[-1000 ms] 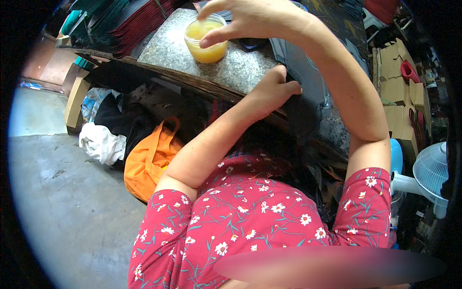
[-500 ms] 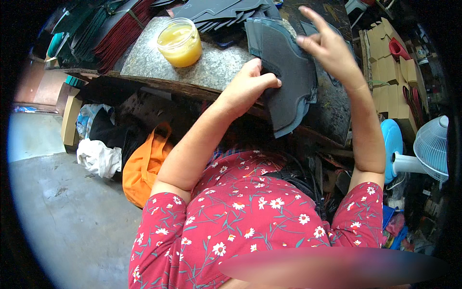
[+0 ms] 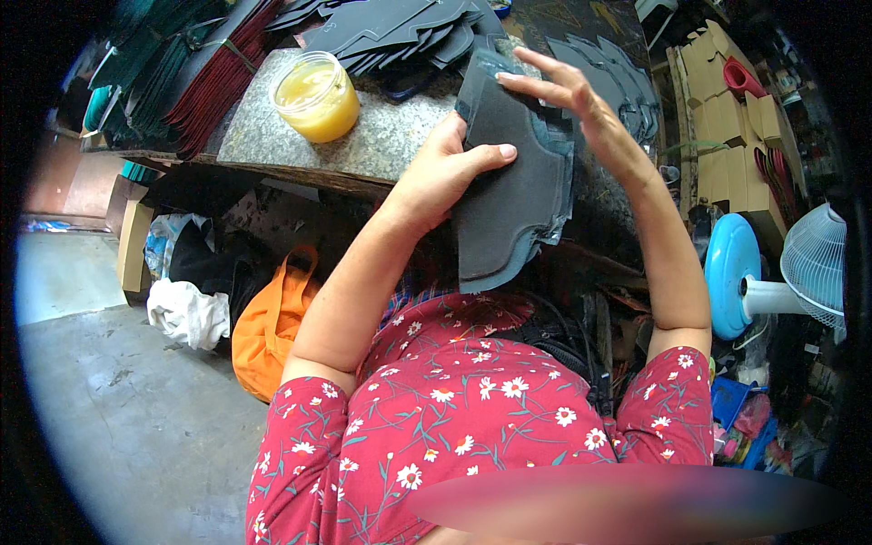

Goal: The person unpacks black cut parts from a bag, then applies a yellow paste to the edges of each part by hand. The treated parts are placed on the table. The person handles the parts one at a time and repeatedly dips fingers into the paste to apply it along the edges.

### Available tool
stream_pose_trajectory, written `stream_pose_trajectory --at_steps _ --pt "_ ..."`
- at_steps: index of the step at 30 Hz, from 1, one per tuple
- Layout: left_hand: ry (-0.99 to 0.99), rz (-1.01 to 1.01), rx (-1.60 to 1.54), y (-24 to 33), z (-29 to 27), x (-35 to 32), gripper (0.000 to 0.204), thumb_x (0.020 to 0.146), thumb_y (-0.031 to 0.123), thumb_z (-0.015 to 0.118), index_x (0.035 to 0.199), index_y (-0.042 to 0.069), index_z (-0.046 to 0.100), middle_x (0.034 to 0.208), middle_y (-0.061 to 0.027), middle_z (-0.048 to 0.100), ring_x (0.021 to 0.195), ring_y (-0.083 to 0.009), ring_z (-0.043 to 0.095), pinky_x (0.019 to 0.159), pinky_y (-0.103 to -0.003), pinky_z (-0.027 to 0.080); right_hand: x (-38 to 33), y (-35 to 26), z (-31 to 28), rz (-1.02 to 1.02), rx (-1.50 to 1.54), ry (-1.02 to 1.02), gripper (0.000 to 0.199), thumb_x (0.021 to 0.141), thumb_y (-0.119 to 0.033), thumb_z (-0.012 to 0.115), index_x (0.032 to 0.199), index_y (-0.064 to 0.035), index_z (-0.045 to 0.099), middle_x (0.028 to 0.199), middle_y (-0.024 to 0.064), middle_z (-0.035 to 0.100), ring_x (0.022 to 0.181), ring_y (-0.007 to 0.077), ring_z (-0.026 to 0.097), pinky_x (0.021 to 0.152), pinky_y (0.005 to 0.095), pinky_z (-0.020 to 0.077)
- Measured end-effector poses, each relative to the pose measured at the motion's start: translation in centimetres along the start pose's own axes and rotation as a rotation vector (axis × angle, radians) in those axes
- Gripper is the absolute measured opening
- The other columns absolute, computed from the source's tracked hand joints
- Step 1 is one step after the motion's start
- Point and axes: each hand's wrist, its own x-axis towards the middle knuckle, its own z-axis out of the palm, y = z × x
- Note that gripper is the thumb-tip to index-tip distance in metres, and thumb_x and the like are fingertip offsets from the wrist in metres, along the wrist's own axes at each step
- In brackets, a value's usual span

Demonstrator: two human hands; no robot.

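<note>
My left hand (image 3: 440,177) grips the left edge of a dark grey cut piece (image 3: 513,204), thumb lying on top. The piece has a curved, notched outline, and bluish-grey layers show along its edges. It is held tilted over the table's near edge. My right hand (image 3: 586,113) is at the piece's far end with its fingers stretched out and apart; whether the fingertips touch the piece, I cannot tell. An open clear jar of yellow paste (image 3: 318,100) stands to the left on a speckled stone slab (image 3: 386,136).
Piles of dark cut sheets (image 3: 391,36) lie at the back, with more cut pieces (image 3: 613,82) fanned out at right. Bundled red-edged sheets (image 3: 213,86) are at far left. An orange bag (image 3: 272,336) sits below the table; a fan (image 3: 813,263) stands at right.
My left hand has shifted left and nearer with the dark piece, which has turned more upright. My right hand has moved left; its fingers are now more level.
</note>
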Motion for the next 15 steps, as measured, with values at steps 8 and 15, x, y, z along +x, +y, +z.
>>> stream_pose_trajectory --at_steps 8,15 --pt "0.002 -0.127 -0.015 1.0 -0.4 -0.4 0.054 0.080 0.016 0.073 0.127 0.000 0.052 0.108 -0.0100 0.066 0.093 -0.0184 0.066 0.083 -0.031 0.054 0.5 1.4 1.8 0.057 0.168 0.038 0.092 0.090 -0.079 0.011 0.128 -0.0155 0.067 0.155 0.0150 0.035 0.144 0.0318 0.028 0.120 0.0453 0.0131" --pt "0.005 -0.096 -0.078 0.5 -1.2 -0.1 0.050 0.081 0.019 0.073 0.121 -0.001 0.053 0.104 -0.0106 0.066 0.087 -0.0162 0.067 0.076 -0.028 0.056 -2.6 0.8 0.5 0.015 0.324 -0.116 0.099 0.089 -0.079 0.006 0.117 -0.0110 0.072 0.158 0.0132 0.029 0.147 0.0305 0.024 0.118 0.0435 0.0220"
